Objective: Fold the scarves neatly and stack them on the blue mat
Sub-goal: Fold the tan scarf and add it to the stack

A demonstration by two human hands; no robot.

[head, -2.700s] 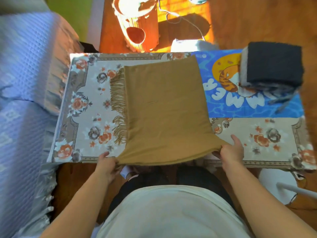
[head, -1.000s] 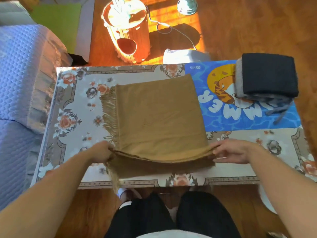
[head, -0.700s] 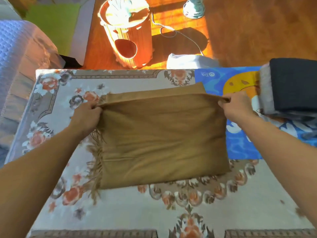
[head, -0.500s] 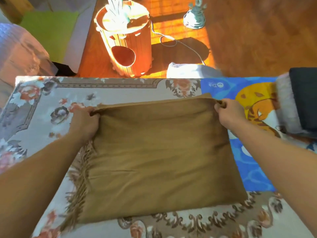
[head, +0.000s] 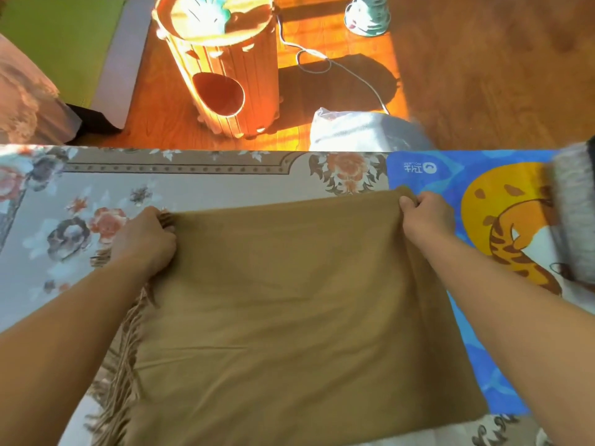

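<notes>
Brown and soft, the scarf (head: 299, 317) lies folded and flat in front of me on the surface (head: 199, 188), which has a flower cloth on it. My left hand (head: 145, 243) is curled round the far left corner of the scarf, and some of the stringy fringe (head: 122, 365) pokes out by my fingers. More of the fringe hangs down the left side of the scarf. My right hand (head: 428, 217) pinches the far right corner, with my fingers bent over the edge of the cloth. Both of my arms reach out over the scarf, one on each side.

The right side of the scarf lies a bit over the blue mat (head: 450, 178). The blue mat has a big yellow and orange tiger picture on it and some white marks near its top corner. At the far right edge, on the blue mat, I can see a grey fuzzy side of a pile of folded scarves (head: 573, 217). It is blurry and cut off, so I cannot tell much more about it.

Past the surface is a wooden floor with sun on it. A round wooden bucket (head: 222, 62) with a hole in its side stands there. A thin cord (head: 338, 67) runs across the floor, and a white bundle (head: 357, 130) sits just behind the surface.
</notes>
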